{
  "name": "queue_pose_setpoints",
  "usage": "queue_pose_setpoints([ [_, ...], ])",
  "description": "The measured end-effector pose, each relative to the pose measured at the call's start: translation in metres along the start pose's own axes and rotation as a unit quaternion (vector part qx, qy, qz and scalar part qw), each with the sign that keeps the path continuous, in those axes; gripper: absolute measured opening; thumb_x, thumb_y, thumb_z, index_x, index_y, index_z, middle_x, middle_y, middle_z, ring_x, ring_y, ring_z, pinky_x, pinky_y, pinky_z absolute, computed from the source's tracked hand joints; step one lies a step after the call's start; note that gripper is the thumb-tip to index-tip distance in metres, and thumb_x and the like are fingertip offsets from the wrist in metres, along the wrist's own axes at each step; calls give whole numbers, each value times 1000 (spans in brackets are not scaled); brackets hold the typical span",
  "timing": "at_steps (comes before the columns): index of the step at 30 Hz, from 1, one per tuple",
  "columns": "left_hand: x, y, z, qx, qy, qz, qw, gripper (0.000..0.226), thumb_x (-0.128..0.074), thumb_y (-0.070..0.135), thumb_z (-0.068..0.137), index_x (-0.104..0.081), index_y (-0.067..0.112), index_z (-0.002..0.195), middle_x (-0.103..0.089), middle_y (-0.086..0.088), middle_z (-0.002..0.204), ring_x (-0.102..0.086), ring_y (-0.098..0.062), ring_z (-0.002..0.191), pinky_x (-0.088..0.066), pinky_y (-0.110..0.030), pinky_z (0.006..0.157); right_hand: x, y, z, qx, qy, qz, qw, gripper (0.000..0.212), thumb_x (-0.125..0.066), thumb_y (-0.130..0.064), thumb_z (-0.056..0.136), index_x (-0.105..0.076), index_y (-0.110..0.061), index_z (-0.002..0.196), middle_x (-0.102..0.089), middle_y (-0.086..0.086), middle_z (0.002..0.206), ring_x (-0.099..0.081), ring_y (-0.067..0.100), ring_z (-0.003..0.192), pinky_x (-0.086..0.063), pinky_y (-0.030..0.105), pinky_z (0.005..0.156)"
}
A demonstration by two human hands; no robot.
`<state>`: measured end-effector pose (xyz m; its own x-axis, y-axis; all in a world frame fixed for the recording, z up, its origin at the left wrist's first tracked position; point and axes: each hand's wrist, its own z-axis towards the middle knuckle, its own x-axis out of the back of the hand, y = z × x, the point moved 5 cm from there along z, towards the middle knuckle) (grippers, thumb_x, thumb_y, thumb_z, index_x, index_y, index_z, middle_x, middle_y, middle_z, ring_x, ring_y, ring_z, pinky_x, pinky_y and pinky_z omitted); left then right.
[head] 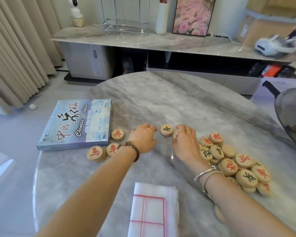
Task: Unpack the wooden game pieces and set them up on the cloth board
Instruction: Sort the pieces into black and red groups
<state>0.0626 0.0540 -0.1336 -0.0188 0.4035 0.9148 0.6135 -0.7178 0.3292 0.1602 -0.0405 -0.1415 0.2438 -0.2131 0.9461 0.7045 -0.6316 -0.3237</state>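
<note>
A round marble surface [161, 93] fills most of the view, with a long sideboard [143, 40] behind it carrying a rose picture [193, 14] and a white vase [161, 17]. A dark mesh cover [290, 117] juts in over the right rim. The blue box [75, 125] lies closed and flat at the left of the surface. The cloth [154, 211], still folded with red grid lines showing, sits at the near edge between the two forearms. A pile [237, 165] of wooden discs, red and black marks mixed, is heaped at the right, and the right forearm lies across its near side, hiding some of it. Both hands rest knuckles up at mid-surface, a little apart. The left hand [143, 139] has its fingers bent down to the marble; whether it holds anything cannot be told. Three red pieces [112, 149] lie between it and the box. A black piece [167, 130] lies free between the hands. The right hand [184, 142] curls its fingers over a piece [175, 134] that is mostly hidden.
</note>
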Motion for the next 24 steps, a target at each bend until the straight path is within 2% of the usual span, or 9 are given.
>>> queue_pose_setpoints([
  [4, -18, 55, 4, -62, -28, -11, 998, 46, -47, 19, 94, -37, 14, 138, -39, -9, 140, -35, -27, 131, -35, -40, 104, 12, 61, 9, -113, -15, -42, 993, 54, -37, -23, 98, -18, -14, 148, -2, 17, 158, -3, 32, 146, -9, 37, 117],
  [7, -26, 87, 7, -102, -35, -14, 994, 44, -46, 19, 94, -38, 12, 137, -39, -11, 139, -39, -29, 128, -37, -40, 102, 18, 92, 19, -164, -63, -46, 983, 65, -43, -32, 95, -9, -22, 150, 8, 15, 158, 3, 34, 145, -14, 44, 117],
  [8, -29, 93, 8, -111, -40, -13, 993, 44, -46, 19, 95, -37, 13, 137, -39, -11, 139, -39, -29, 128, -38, -40, 102, 20, 98, 22, -171, -87, -44, 980, 69, -46, -33, 93, -8, -23, 150, 6, 15, 158, 0, 35, 145, -16, 45, 116],
  [10, -34, 98, 9, -118, -50, -13, 992, 45, -45, 19, 95, -36, 13, 138, -39, -10, 139, -38, -28, 128, -39, -41, 103, 21, 105, 26, -170, -132, -42, 976, 67, -51, -33, 90, -18, -22, 149, -10, 15, 156, -14, 37, 141, -26, 44, 110],
  [12, -39, 97, 12, -113, -55, -22, 992, 45, -46, 19, 95, -36, 13, 138, -39, -10, 139, -41, -28, 126, -40, -41, 101, 22, 106, 29, -154, -143, -56, 976, 54, -54, -33, 88, -39, -19, 139, -33, 14, 145, -27, 34, 132, -34, 39, 102],
  [14, -42, 95, 15, -106, -55, -28, 992, 45, -46, 19, 94, -37, 13, 138, -39, -10, 139, -41, -27, 126, -41, -40, 101, 22, 105, 30, -143, -124, -54, 980, 39, -57, -29, 87, -52, -17, 124, -44, 13, 132, -37, 32, 124, -39, 37, 96],
  [17, -44, 92, 16, -101, -51, -32, 993, 45, -46, 19, 94, -38, 13, 138, -39, -9, 140, -41, -27, 127, -42, -39, 101, 20, 101, 31, -123, -108, -36, 986, 22, -59, -22, 85, -56, -15, 105, -55, 11, 119, -48, 30, 113, -43, 35, 87],
  [21, -46, 86, 14, -85, -57, -34, 994, 46, -47, 19, 94, -37, 13, 138, -36, -9, 142, -39, -28, 129, -41, -38, 101, 26, 94, 29, -115, -118, -27, 986, 27, -62, -14, 83, -60, -13, 109, -61, 9, 114, -55, 28, 106, -45, 33, 81],
  [24, -41, 78, 13, -61, -25, -57, 996, 53, -48, 15, 93, -27, 9, 141, -33, -11, 142, -43, -29, 125, -42, -37, 95, 40, 77, 27, -98, -82, -8, 992, 28, -65, -15, 81, -63, -11, 108, -65, 10, 111, -58, 28, 104, -48, 34, 83],
])
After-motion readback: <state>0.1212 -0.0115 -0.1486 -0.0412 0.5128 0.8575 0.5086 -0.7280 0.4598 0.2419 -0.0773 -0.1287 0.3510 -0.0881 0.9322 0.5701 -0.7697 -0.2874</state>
